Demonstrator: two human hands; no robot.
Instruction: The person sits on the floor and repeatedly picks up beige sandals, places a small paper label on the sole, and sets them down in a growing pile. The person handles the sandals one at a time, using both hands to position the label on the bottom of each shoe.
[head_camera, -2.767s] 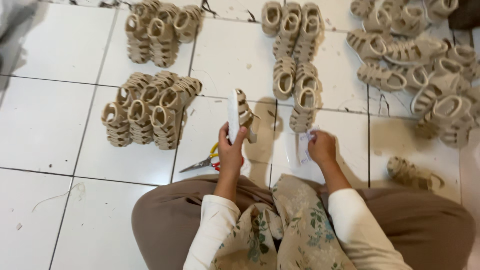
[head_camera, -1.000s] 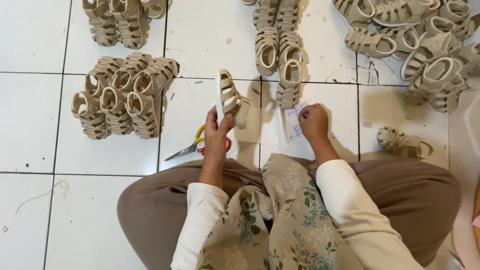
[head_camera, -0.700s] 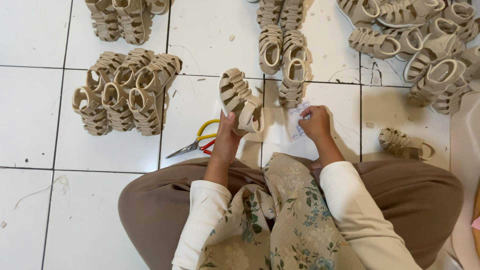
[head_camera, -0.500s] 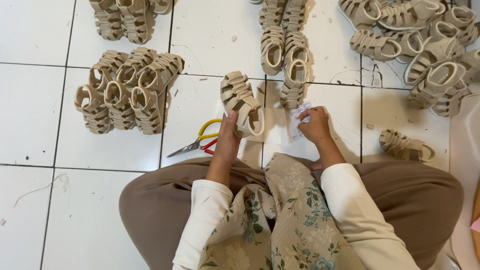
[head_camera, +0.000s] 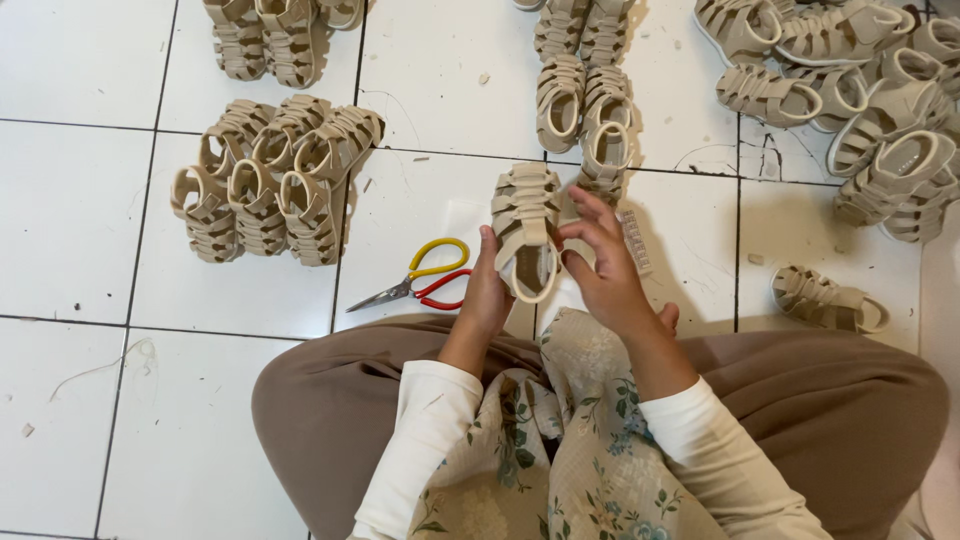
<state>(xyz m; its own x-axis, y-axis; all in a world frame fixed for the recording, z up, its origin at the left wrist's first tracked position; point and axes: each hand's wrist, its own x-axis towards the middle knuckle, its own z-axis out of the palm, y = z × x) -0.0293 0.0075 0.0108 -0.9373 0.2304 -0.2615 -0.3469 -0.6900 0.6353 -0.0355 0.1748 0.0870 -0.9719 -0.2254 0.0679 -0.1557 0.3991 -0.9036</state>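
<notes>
A: How are the hands placed?

B: Both are raised just in front of the knees. The left hand (head_camera: 487, 290) is closed on the left side of a beige sandal (head_camera: 526, 228), thumb up along its edge. The right hand (head_camera: 603, 262) has its fingers spread and curved, the fingertips touching the sandal's right side.

A: Where is the sandal?

B: Between the two hands, above the white tiled floor (head_camera: 90, 220), straps facing up.

A: Is there free room around?

B: Scissors (head_camera: 421, 283) lie just left of the left hand. One single sandal (head_camera: 826, 299) lies to the right. Farther away, a cluster of sandals (head_camera: 268, 180) stands to the left, a row of sandals (head_camera: 582, 95) straight ahead, and a heap of sandals (head_camera: 860, 90) at the far right corner.
</notes>
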